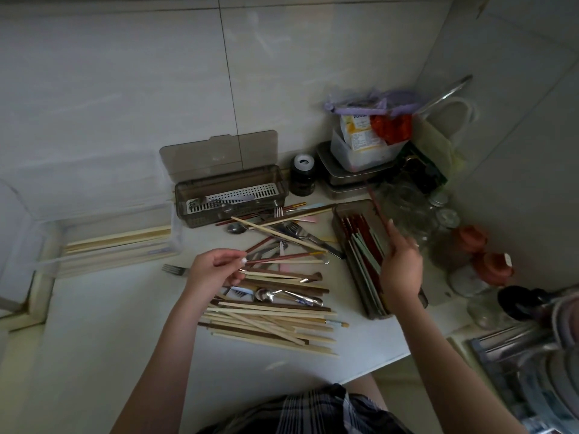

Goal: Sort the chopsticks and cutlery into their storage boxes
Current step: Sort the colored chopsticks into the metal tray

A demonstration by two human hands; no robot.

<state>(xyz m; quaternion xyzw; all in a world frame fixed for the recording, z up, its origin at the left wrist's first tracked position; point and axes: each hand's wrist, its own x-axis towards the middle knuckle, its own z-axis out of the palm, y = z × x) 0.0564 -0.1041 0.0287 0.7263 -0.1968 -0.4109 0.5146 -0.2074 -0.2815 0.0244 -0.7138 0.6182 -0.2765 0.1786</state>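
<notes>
Far L: clear box [119, 242] holds pale wooden chopsticks, lying flat. A fork [174, 270] sits alone on counter [94, 324] just L of the left hand [216, 269]. L hand pinches a reddish-brown chopstick [282, 259] by its end, w/ thumb + fingers closed on it, over the mixed pile [275, 296] of chopsticks & cutlery at ctr. Behind pile: smoked box [232, 198], lid up, white slotted tray w/ cutlery inside. R of pile: dark box [360, 255] w/ red & green chopsticks. Right hand [402, 264] above it, gripping a red chopstick [377, 208], tilted up.
</notes>
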